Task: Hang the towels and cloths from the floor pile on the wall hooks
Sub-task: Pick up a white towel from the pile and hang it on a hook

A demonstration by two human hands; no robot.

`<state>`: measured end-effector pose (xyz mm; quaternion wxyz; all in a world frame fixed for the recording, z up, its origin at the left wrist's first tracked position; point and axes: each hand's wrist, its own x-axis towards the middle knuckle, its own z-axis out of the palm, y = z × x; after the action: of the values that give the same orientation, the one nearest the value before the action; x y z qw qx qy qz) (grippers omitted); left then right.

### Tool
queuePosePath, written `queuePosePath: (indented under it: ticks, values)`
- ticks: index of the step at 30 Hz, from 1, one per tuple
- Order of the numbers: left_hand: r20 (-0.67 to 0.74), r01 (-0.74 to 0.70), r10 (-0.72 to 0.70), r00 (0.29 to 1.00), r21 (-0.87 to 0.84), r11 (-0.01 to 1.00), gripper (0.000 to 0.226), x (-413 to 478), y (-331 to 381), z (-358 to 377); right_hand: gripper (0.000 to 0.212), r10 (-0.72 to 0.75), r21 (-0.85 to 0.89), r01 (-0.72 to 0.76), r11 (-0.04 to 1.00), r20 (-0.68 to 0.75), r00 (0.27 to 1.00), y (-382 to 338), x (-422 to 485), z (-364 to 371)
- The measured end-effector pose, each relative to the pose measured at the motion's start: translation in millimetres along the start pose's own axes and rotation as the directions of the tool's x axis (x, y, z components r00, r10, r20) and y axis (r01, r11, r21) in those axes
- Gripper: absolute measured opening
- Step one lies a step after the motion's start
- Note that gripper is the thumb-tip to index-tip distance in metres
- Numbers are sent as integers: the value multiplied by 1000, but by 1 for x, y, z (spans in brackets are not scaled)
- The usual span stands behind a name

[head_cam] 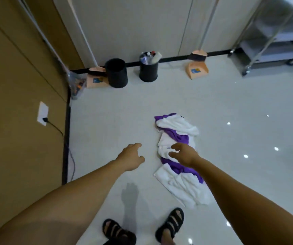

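Glossy white floor (213,96) seen from above, with a pile of white and purple towels (175,124) lying just ahead of sandalled feet (170,221). Left hand (131,156) hovers beside the pile, fingers relaxed, holding nothing. Right hand (184,153) is over the pile, fingers loosely curled, perhaps touching cloth. Two black bins (116,73) stand by the far wall (133,23)

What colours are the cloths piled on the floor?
White and purple, in the head view: the pile.

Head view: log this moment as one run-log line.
pile: white and purple cloths on floor | left hand: holds nothing, beside pile | right hand: holds nothing, over pile
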<state>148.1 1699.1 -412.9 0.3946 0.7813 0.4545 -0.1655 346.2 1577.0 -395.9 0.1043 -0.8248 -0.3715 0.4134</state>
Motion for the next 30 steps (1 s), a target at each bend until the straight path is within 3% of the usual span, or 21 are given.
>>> queuePosePath:
  ticks: [7,13,17,22,30]
  values:
    - [179,-38,22,984,85,996,63,94,64,133,40,254,120,-243,963,-90,963,174,43,10]
    - [334,16,-58,941,126,992,56,210,17,275,41,412,182,-405,896,0,911,300,132,131]
    - [312,31,-70,947,127,991,51,300,-27,361,43,454,187,-447,875,10,891,370,205,223]
    - [256,39,-72,964,129,991,47,379,-78,436,41,414,193,-406,893,-2,910,410,286,315]
    - [112,87,-98,989,98,991,42,450,-136,464,40,165,114,-149,982,-144,976,390,399,374]
